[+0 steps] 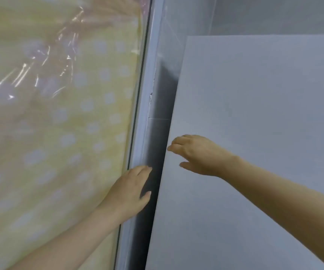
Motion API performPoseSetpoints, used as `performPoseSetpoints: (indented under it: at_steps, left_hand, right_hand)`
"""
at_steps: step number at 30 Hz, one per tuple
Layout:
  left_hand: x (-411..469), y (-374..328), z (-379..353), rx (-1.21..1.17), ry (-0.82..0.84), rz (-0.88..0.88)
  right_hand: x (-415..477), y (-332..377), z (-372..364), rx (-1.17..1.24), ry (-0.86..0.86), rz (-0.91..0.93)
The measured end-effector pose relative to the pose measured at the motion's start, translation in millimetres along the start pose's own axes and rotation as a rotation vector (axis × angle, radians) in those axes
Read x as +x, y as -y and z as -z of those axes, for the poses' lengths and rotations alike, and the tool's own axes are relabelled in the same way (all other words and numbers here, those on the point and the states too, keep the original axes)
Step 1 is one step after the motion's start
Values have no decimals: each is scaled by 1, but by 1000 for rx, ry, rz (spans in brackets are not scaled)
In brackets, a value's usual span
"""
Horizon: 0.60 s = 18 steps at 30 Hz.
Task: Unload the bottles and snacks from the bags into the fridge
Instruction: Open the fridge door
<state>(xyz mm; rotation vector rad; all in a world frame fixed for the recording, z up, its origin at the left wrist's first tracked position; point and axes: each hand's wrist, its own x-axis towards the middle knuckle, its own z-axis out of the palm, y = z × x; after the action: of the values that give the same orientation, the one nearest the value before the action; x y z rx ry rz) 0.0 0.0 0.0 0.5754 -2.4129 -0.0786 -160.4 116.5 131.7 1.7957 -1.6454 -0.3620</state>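
The white fridge door (254, 114) fills the right side of the view and looks shut. My right hand (198, 154) lies on its left edge at mid height, fingers bent with the tips hooked at the edge and the thumb spread below. My left hand (132, 191) is flat, fingers straight, against the pale frame (147, 94) left of the fridge, with its fingertips over the dark gap (157, 152) between frame and door. No bottles, snacks or bags are in view.
A yellow cloth with white dots under shiny clear plastic (50, 114) covers the whole left side. A grey wall (274, 14) rises behind the fridge top. The gap between frame and fridge is narrow.
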Motion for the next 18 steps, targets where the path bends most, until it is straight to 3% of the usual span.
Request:
performPoseSetpoints:
  at_steps: [9, 18]
  left_hand:
    - [38, 7, -52, -10, -35, 88]
    - [57, 1, -78, -88, 7, 103]
  right_hand:
    - [62, -38, -15, -244, 14, 271]
    - [82, -41, -17, -289, 195, 257]
